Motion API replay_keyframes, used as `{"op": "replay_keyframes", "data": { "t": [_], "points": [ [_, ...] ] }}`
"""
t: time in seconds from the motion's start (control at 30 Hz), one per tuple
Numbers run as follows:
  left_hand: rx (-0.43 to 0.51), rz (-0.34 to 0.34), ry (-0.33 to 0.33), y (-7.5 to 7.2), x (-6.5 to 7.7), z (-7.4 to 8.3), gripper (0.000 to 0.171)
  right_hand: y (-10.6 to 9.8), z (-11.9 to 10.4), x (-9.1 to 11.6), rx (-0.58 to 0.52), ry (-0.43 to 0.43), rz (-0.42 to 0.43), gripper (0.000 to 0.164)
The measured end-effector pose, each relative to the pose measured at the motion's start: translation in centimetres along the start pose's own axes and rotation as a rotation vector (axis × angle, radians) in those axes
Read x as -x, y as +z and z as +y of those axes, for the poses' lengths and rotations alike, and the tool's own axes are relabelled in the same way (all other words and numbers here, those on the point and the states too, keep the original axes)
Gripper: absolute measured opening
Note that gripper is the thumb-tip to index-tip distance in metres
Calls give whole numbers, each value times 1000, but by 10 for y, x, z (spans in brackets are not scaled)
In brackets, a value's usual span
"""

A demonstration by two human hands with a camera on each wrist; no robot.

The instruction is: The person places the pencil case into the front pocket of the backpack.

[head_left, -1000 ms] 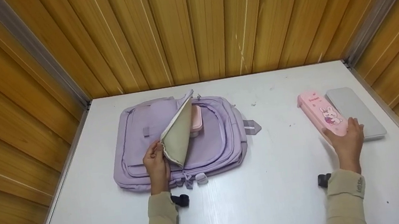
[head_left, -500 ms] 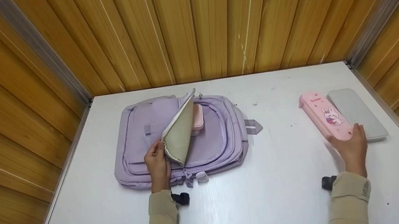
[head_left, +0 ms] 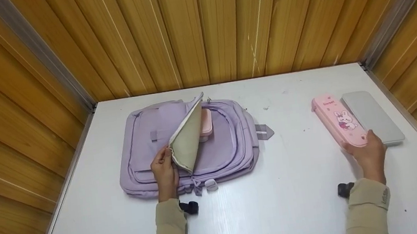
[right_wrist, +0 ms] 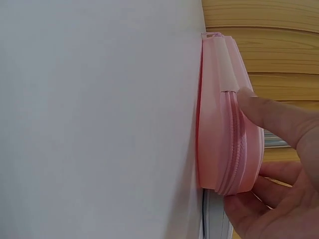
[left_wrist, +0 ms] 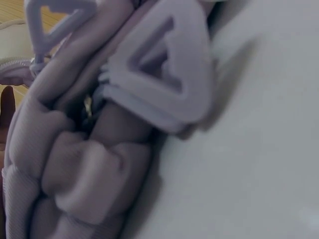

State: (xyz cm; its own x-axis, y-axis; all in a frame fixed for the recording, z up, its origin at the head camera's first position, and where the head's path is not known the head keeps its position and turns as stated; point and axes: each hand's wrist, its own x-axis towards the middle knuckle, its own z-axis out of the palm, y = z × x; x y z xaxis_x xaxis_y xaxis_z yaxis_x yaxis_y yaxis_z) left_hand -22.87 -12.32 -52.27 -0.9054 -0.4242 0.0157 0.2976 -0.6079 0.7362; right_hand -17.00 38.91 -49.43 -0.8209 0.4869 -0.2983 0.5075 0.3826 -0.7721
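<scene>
Wood-grain panels point(head_left: 218, 29) enclosed the white table point(head_left: 282, 210) at left, back and right, with grey metal strips point(head_left: 48, 56) at the corners. On the table's left half lay a purple backpack point(head_left: 141, 144); the left hand point(head_left: 165, 175) pinched the edge of its raised flap point(head_left: 186, 147), pale inside. Past the flap, a pink-lidded box point(head_left: 206, 123) showed partly in the open compartment. Well to the right, the right hand point(head_left: 368, 157) held the near end of a pink case point(head_left: 336, 118) with a rabbit print — just left of a grey flat case point(head_left: 373, 118). The left wrist view enlarged a triangular purple ring point(left_wrist: 197, 74), small from the head; the right wrist view alone showed the pink case's zipper point(right_wrist: 234, 144) — thumb beside it, fingers opposite.
</scene>
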Motion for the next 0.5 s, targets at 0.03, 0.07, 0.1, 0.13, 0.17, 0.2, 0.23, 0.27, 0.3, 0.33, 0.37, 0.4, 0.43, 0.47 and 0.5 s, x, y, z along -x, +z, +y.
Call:
{"op": "replay_keyframes", "data": {
  "t": [0.03, 0.07, 0.1, 0.13, 0.17, 0.2, 0.23, 0.27, 0.3, 0.33, 0.37, 0.4, 0.43, 0.47, 0.5],
  "points": [
    [6, -1, 1, 0, 0, 0, 2, 0, 0, -1, 12, -11, -3, 100],
    [12, -2, 3, 0, 0, 0, 2, 1, 0, -2, 22, -22, -5, 100],
    [17, -1, 4, 0, 0, 1, 3, 1, 0, -3, 37, -36, -3, 99],
    [18, -1, 7, 0, 0, 1, 3, 2, 0, -3, 48, -50, -1, 98],
    [20, -3, 6, -1, 0, 1, 3, 3, 0, -4, 56, -62, 0, 96],
    [10, -3, 8, -1, 0, 1, 3, 4, 0, -5, 67, -81, 10, 93],
    [-1, -5, 10, -1, 0, 1, 3, 4, 0, -6, 71, -95, 18, 90],
    [-10, -7, 10, -1, 0, 1, 4, 5, 1, -7, 73, -104, 23, 87],
    [-20, -9, 11, -1, 1, 1, 4, 5, 1, -7, 74, -108, 27, 85],
    [-28, -12, 10, -1, 1, 1, 5, 6, 1, -7, 71, -110, 27, 85],
    [-38, -13, 9, -1, 1, 1, 5, 6, 1, -8, 66, -106, 24, 86],
    [-43, -13, 10, -1, 1, 1, 5, 6, 0, -8, 63, -104, 23, 86],
    [-39, -16, 9, -1, 1, 1, 5, 6, 0, -8, 58, -98, 18, 87],
    [-33, -19, 8, -1, 1, 1, 5, 6, 0, -8, 52, -92, 13, 88],
    [-29, -23, 8, -1, 1, 1, 6, 6, -1, -8, 46, -89, 9, 89]
  ]
}}
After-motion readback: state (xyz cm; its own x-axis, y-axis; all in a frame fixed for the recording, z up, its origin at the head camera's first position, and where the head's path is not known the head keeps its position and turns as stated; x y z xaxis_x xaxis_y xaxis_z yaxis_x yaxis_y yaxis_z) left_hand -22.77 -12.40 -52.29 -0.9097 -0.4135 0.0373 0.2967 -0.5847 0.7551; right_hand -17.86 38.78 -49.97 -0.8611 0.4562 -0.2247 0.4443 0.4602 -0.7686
